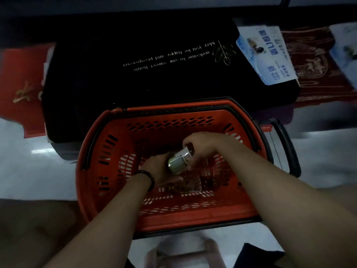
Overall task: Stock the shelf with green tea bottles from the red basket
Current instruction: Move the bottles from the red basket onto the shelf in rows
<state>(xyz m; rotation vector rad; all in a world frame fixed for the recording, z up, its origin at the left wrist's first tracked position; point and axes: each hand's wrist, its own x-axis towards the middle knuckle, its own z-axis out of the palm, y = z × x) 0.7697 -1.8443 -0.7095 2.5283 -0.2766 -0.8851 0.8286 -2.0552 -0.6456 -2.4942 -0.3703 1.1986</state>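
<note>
The red basket stands on the floor right below me. Both of my hands reach into it. A green tea bottle with a green and white label lies tilted between them. My right hand grips its upper end from above. My left hand, with a dark bead bracelet on the wrist, holds its lower end. At least one more bottle lies dim on the basket bottom under the hands. No shelf can be made out in this dark view.
A black doormat with pale lettering lies just beyond the basket. A red mat sits to its left, a dark red one to its right, and blue-white cartons rest on top. The basket's black pull handle sticks out right.
</note>
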